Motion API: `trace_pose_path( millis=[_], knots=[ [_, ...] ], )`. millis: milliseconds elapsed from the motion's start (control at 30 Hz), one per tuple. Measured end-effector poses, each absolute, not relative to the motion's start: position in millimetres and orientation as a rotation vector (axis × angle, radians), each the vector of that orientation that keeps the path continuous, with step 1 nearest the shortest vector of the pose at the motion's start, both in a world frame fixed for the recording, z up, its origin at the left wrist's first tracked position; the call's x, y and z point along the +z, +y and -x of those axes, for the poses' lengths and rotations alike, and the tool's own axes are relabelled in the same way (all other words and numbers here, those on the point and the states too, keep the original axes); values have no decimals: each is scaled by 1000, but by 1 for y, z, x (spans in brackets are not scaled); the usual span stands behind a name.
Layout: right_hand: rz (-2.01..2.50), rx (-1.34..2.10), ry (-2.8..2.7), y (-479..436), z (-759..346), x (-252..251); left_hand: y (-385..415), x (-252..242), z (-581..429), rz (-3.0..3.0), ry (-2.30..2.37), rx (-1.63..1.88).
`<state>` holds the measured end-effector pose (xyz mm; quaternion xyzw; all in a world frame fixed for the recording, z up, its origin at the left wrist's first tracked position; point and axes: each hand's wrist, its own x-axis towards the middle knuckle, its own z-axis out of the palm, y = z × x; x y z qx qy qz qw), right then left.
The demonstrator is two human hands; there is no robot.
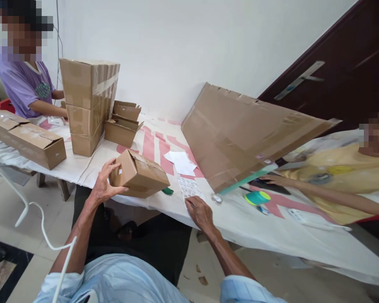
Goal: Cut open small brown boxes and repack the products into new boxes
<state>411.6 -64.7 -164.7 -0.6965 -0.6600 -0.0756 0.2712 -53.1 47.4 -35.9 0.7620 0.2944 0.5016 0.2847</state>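
Note:
A closed cardboard box [147,179] is tilted at the table's front edge. My left hand [107,183] grips its left end, thumb below and fingers above, beside a small white label [120,171] on that end. A white sheet of small printed labels [188,187] lies to the right of the box. My right hand [201,213] is closed at the sheet's near edge, its fingertips pinching there. Past the sheet are blank-looking white papers [180,163]. A small green object [167,191] shows partly from behind the box.
Stacked taped boxes [78,107] and open boxes [120,132] stand at the back left, with long boxes [34,136] at far left. A large cardboard panel [240,130] leans on the right, near a tape roll [257,197]. People sit at both sides. A white hanger-like frame [27,206] is lower left.

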Motion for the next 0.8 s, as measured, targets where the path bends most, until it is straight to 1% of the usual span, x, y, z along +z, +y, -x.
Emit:
trace_pose_path(
  millis=[200,333,433,567,667,800],
  knots=[
    [1895,-250,-1728,-68,-409,-165,47,-40,53,-2014,761,1389],
    [1874,-288,-1677,-70,-405,-161,46,-41,57,-1974,808,1362],
    [1835,-308,-1632,-69,-399,-149,47,-43,62,-1942,848,1304],
    [1748,-324,-1566,-61,-375,-122,52,-49,73,-1909,873,1230],
    [1633,-220,-1559,-49,-346,-100,54,-53,80,-1860,909,1183],
    [1491,33,-1554,-30,-304,-77,53,-52,83,-1760,916,1181]
  ],
)
